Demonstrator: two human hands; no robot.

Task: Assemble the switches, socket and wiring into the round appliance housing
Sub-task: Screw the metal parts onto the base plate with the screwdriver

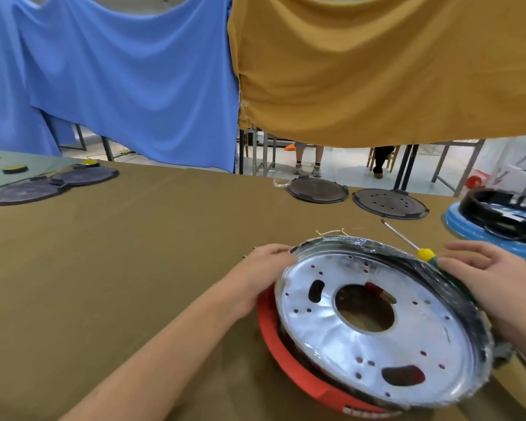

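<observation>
A round silver metal plate (356, 335) with a big centre hole and several small holes lies tilted in a red round housing (289, 372) at the lower right. My left hand (264, 268) holds the plate's left rim with curled fingers. My right hand (495, 278) holds its right rim, thumb on the edge. A screwdriver (407, 243) with a yellow-green handle lies across the far rim beside my right hand. A thin yellow wire (330, 232) lies just behind the plate. Red parts show through the plate's holes.
Two dark round plates (316, 191) (389, 203) lie at the table's far edge. A blue housing with a black part (498, 226) stands at the right. More dark discs (52, 183) lie far left. Blue and ochre cloths hang behind; a person's legs show beyond.
</observation>
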